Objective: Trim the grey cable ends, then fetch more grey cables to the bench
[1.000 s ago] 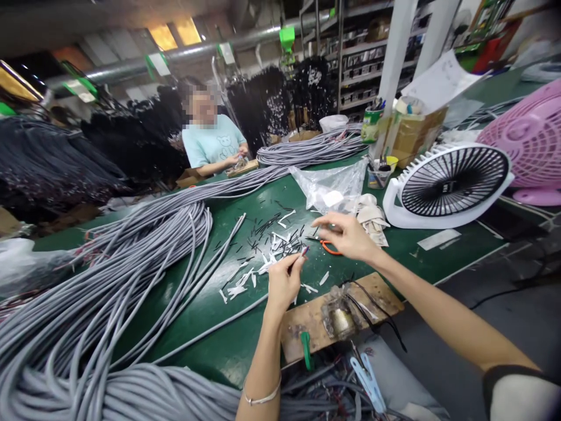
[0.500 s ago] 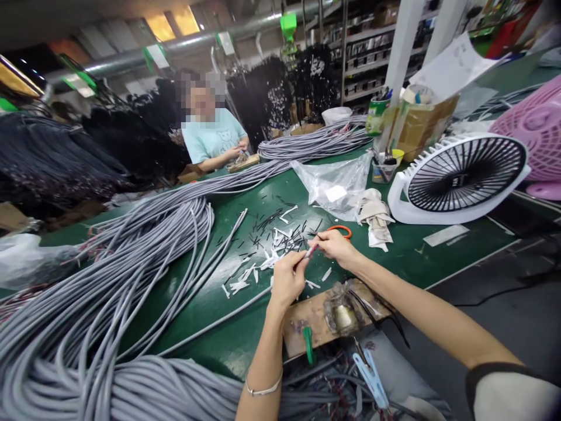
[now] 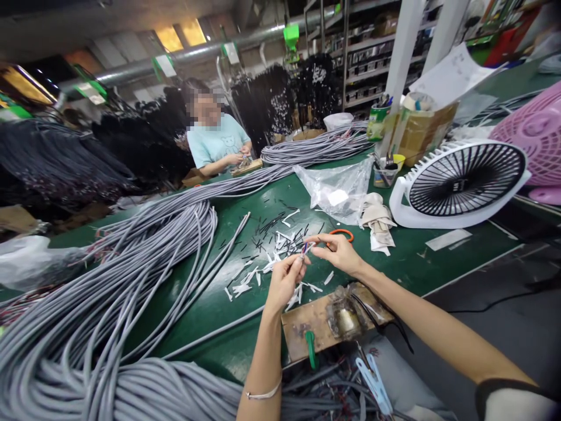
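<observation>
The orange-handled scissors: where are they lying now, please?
In the head view, the orange-handled scissors lie on the green workbench, just beyond the right hand and left of the beige cloth.

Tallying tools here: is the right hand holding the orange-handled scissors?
No, the orange-handled scissors lie on the green workbench beyond the right hand.

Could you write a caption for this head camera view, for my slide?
Left hand and right hand pinch a small wire piece above black and white scraps on a green workbench.
</observation>
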{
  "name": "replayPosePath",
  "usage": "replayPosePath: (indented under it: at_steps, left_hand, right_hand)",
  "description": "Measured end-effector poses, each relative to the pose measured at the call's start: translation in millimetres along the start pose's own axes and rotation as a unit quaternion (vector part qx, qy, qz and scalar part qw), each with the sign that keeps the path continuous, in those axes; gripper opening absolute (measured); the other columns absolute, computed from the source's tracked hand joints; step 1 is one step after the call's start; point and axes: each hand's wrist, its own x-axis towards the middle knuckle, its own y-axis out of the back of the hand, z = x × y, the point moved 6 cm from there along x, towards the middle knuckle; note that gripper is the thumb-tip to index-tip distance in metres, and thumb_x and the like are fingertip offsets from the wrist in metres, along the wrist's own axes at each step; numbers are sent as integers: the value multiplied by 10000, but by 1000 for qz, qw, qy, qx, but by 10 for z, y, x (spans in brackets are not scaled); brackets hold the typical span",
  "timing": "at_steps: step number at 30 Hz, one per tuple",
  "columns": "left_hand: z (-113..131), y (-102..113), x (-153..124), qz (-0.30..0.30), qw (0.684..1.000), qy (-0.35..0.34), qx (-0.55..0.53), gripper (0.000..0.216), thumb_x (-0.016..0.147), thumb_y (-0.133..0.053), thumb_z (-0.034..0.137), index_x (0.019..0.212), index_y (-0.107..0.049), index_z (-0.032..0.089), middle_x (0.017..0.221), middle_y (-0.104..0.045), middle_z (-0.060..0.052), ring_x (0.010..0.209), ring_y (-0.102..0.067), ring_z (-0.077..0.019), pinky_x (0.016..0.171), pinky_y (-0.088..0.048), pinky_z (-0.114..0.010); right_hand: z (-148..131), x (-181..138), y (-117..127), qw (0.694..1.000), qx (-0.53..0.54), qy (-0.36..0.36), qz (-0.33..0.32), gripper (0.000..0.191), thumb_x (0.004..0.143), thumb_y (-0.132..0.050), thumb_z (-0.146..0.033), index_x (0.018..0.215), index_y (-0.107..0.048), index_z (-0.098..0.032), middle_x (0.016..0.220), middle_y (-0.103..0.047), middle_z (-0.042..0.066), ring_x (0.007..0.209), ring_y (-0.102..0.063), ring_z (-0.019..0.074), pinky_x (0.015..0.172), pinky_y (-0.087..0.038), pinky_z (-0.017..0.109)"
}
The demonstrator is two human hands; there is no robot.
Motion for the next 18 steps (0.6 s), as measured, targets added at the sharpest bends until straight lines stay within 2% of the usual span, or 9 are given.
replayPosePath:
  at_steps: [3, 7, 11, 15, 18]
  left_hand:
    - [11, -4, -6, -1, 1000, -8, 7, 372, 776, -522, 489, 759, -538, 117, 539, -338, 54, 442, -239, -38, 426, -152, -196]
    - [19, 27, -13, 30, 998, -15, 53, 350, 800, -497, 464, 757, -550, 121, 554, -374, 40, 461, -279, -50, 437, -187, -198]
    - [37, 77, -14, 89, 989, -36, 109, 331, 810, -485, 442, 753, -569, 127, 550, -393, 37, 468, -304, -60, 447, -216, -202]
    - [34, 86, -5, 103, 985, -42, 134, 328, 819, -471, 435, 774, -588, 132, 549, -408, 34, 467, -313, -65, 447, -223, -204]
    - [32, 87, -5, 100, 985, -40, 131, 326, 822, -468, 429, 776, -591, 130, 555, -417, 32, 459, -302, -61, 440, -210, -203]
  right_hand:
    - [-59, -43, -39, 994, -95, 53, 1, 228, 772, -575, -346, 777, -665, -137, 717, -584, 35, 643, -496, 111, 553, -358, 224]
    - [-126, -92, -60, 977, -189, 94, 28, 317, 828, -519, -353, 626, -646, -143, 546, -490, -3, 523, -405, 85, 519, -313, 226]
    - [-139, -118, -57, 973, -209, 84, 61, 295, 822, -527, -351, 656, -663, -148, 563, -558, 12, 517, -451, 95, 509, -343, 221]
    - [-177, -161, 9, 964, -212, 87, 132, 248, 839, -495, -325, 804, -680, -163, 704, -648, 48, 625, -558, 137, 602, -415, 247]
    - [-101, -170, 94, 966, -189, 30, 175, 282, 821, -511, -394, 799, -665, -159, 727, -651, 49, 616, -558, 142, 576, -408, 249]
